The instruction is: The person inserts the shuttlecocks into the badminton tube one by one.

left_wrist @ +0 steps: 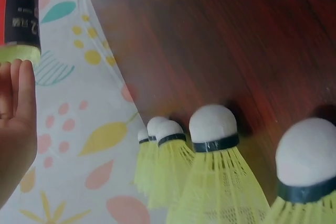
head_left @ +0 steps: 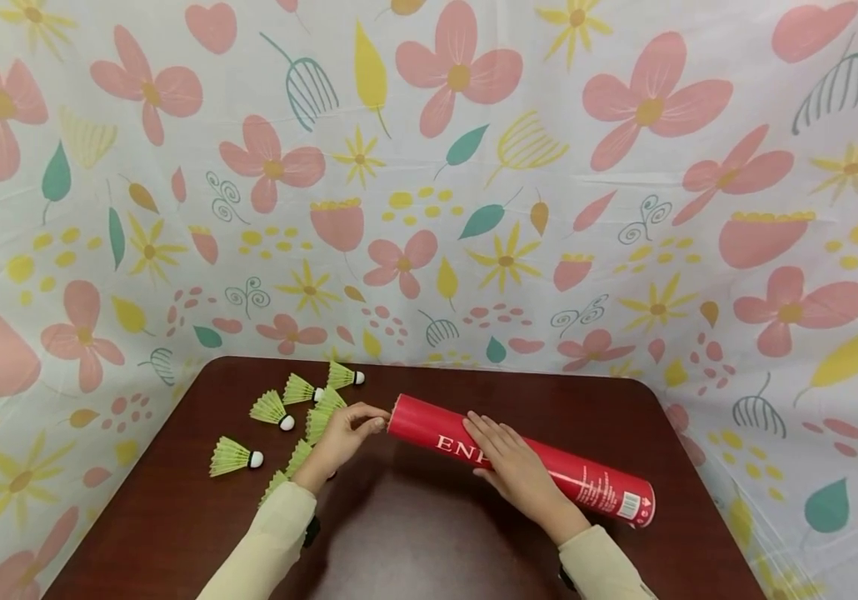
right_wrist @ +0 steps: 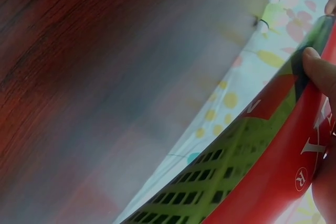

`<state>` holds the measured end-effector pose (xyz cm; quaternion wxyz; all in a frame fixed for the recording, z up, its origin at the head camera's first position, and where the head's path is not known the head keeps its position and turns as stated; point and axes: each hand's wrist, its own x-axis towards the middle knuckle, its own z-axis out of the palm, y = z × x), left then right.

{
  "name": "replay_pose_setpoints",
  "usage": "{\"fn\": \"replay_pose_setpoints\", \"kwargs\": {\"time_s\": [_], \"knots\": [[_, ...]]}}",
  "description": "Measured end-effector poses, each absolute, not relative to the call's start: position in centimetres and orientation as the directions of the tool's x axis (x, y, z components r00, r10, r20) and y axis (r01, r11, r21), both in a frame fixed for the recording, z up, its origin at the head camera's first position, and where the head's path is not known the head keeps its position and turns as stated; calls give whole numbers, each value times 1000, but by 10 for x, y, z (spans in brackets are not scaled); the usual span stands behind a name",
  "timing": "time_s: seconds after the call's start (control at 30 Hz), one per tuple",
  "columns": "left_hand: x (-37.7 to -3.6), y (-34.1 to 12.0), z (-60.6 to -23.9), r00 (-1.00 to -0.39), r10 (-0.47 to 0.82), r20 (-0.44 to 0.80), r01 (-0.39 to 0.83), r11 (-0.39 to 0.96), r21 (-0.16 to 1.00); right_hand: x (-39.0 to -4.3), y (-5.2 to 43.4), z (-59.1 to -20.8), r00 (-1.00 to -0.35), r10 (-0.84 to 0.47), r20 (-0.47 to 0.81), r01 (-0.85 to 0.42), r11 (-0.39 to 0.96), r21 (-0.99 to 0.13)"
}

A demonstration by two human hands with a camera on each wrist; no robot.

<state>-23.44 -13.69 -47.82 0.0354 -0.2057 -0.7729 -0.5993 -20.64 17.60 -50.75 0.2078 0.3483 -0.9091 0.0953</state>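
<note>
A red shuttlecock tube lies slanted over the table, its mouth toward the left. My right hand holds it about the middle, fingers across the top; its thumb presses the side in the right wrist view. At the mouth, my left hand has thumb and fingertips close together. The left wrist view shows a pale yellow shuttlecock skirt at the tube's end, with the fingertips right at its edge; the rest of that shuttlecock is hidden inside.
Several yellow shuttlecocks with white heads, one of them a lone shuttlecock, lie on the dark wooden table at the left, partly behind the left forearm. A flowered cloth hangs behind the table.
</note>
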Motion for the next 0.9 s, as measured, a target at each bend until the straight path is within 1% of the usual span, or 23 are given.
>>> {"fn": "replay_pose_setpoints", "kwargs": {"time_s": [0.13,0.23,0.4,0.57,0.73,0.9], "knots": [[-241,-153,-489,-939,207,275,321,233,918,-210,177,-507,-667,-595,449,-678,734,-34],[-245,-170,-495,-963,148,224,258,275,926,-212,179,-507,-674,-586,450,-673,738,-46],[-239,-201,-495,-990,58,130,142,359,922,-212,181,-508,-683,-587,434,-673,737,-61],[-227,-233,-495,-994,-21,107,85,467,880,-213,181,-511,-691,-596,408,-675,735,-69],[-214,-260,-497,-993,-61,101,54,526,849,-214,180,-513,-692,-594,410,-672,737,-67],[-202,-279,-505,-997,-76,12,-35,587,809,-216,180,-513,-697,-590,409,-668,741,-71]]}}
